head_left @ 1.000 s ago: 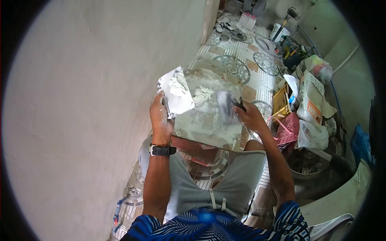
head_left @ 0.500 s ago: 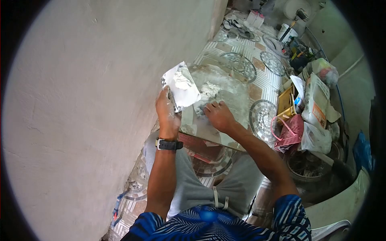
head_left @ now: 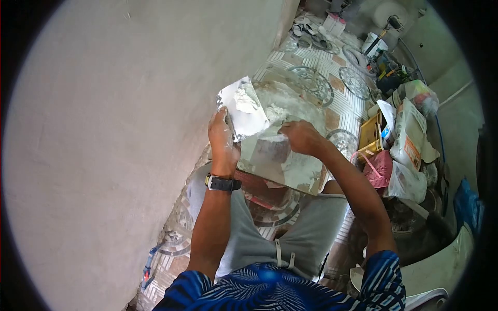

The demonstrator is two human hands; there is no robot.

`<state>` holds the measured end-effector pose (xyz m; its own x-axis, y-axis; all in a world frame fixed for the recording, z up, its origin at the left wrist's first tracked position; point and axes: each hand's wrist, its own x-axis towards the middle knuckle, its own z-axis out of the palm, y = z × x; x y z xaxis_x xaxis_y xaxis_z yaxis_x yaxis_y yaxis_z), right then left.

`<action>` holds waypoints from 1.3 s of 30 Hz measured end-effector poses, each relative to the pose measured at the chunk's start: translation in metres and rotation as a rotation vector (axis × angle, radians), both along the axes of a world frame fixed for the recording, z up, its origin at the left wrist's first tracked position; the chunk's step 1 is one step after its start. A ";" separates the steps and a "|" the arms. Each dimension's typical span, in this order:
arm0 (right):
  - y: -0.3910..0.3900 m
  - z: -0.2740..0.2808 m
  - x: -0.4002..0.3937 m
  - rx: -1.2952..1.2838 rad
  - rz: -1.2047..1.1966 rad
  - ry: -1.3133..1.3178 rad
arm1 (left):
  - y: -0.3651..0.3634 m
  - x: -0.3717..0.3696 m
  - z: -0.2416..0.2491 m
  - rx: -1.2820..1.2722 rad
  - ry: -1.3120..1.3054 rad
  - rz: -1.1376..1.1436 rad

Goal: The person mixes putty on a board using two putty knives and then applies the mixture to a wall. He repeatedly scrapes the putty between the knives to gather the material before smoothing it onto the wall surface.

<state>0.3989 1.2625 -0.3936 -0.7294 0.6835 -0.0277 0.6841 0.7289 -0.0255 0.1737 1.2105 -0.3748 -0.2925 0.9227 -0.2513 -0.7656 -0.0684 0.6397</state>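
Note:
My left hand is wrapped round the near edge of a flat, roughly square putty board with a whitish face and smeared edges. A lump of white putty sits on its upper part. My right hand is closed, knuckles up, just right of the board and over a putty-smeared slab. What its fingers hold, if anything, is hidden. More white putty lies on the slab, between the board and my right hand. White smears mark my left fingers.
A plain plastered wall runs close along my left. On the right are a pink basket, a yellow crate, a white sack and plastic bags. Beyond the slab, a patterned tile floor leads to buckets and tools.
My right hand has moved right and slightly up, off the slab's middle, uncovering a wiped patch there. My left hand and the putty board have shifted slightly right and up.

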 end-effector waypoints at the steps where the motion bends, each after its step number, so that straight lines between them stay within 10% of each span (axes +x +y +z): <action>1: 0.002 0.004 -0.001 0.076 -0.021 0.017 | 0.002 0.000 0.000 0.009 0.003 -0.006; 29: -0.015 -0.004 0.021 -0.297 0.163 0.055 | 0.015 0.007 -0.014 -0.023 -0.018 0.006; 39: -0.032 0.063 0.070 -0.504 -0.510 0.400 | 0.011 0.004 -0.009 -0.054 0.010 -0.067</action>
<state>0.4688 1.2306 -0.3310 -0.3522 0.9088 -0.2237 0.7978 0.1665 -0.5795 0.1782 1.2212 -0.3842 -0.2333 0.9255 -0.2985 -0.7607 0.0175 0.6488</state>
